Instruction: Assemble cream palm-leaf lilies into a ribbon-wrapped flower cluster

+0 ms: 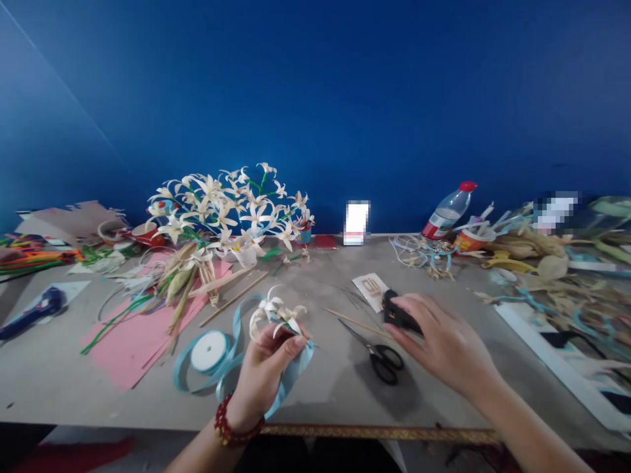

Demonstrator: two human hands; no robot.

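My left hand (263,374), with a red bead bracelet at the wrist, is closed around a small bunch of cream paper flowers (276,315) and a trailing light blue ribbon (231,341). The ribbon runs from a white spool (209,351) lying just left of that hand. My right hand (438,341) reaches forward over the table, its fingers resting on a small black object (397,314) that I cannot name. Black-handled scissors (377,351) lie between my two hands, beside a thin wooden stick (355,322).
A large bouquet of cream flowers (227,207) stands at the back left above pink paper (133,335) and green stems. A plastic bottle (449,210), a red cup (470,240) and tangled straw scraps crowd the right. Blue wall behind; table front edge (374,432) near me.
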